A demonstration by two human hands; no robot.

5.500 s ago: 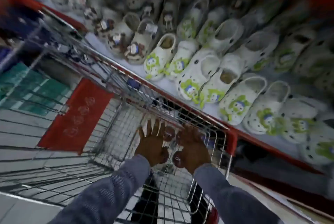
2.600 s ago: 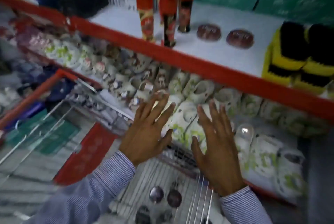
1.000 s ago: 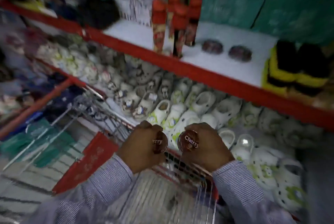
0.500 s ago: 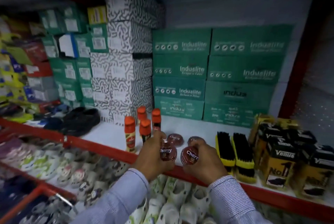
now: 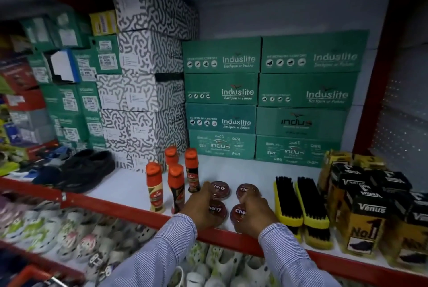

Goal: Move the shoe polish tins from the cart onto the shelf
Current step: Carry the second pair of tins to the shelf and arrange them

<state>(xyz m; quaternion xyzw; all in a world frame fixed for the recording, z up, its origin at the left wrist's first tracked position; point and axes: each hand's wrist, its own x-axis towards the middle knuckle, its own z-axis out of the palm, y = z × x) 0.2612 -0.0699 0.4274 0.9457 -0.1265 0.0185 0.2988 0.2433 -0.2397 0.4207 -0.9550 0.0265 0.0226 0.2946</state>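
Observation:
Several round dark-red "Cherry" shoe polish tins lie flat on the white shelf [image 5: 129, 190] with the red front edge. Two rear tins rest side by side, one on the left [image 5: 220, 189] and one on the right [image 5: 247, 190]. In front of them my left hand [image 5: 200, 209] is shut on a front left tin [image 5: 216, 210], set down near the shelf edge. My right hand [image 5: 256, 216] grips a front right tin [image 5: 237, 213] beside it. Both tins touch the shelf surface. The cart is out of view.
Several orange-capped polish bottles [image 5: 172, 180] stand just left of my left hand. Two yellow brushes [image 5: 301, 203] lie right of my right hand, then black-and-yellow Venus boxes [image 5: 368, 212]. Green Induslite boxes [image 5: 266, 99] and patterned boxes [image 5: 143, 92] fill the back. White clogs [image 5: 69, 233] sit below.
Both hands have lowered their tins from in front of the shelf edge down onto the shelf, in front of the two tins lying there. The view has settled on the shelf.

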